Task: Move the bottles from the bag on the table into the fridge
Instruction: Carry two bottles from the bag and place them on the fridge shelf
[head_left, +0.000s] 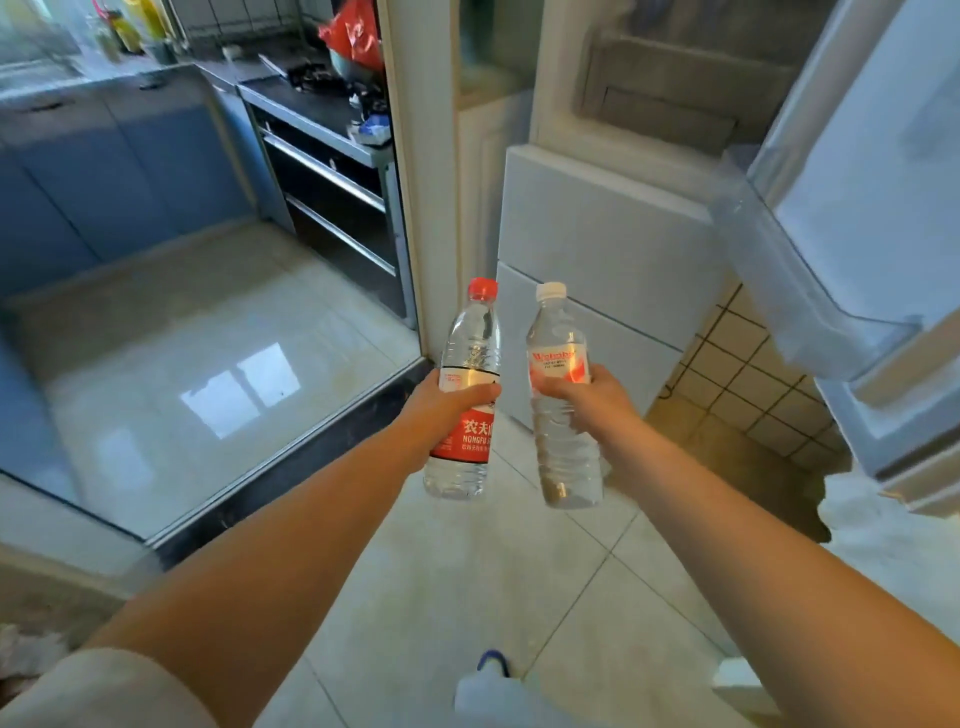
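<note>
My left hand (447, 410) grips a clear water bottle with a red cap and red label (465, 441), held upright at mid-frame. Right beside it, my right hand (587, 400) grips a second clear bottle with a white cap and a red-and-white label (563, 457), also upright. The two bottles are close but apart. The white fridge (597, 223) stands just beyond them, its lower drawers shut. Its upper door (872, 171) hangs open at the right, with a clear door shelf (779, 265) on it. The bag and the table are out of view.
A glass sliding door on a dark floor track (291, 467) lies to the left, with a kitchen of blue cabinets and a dark stove (322, 130) behind it. A white door frame (410, 182) stands left of the fridge. Pale floor tiles run underfoot.
</note>
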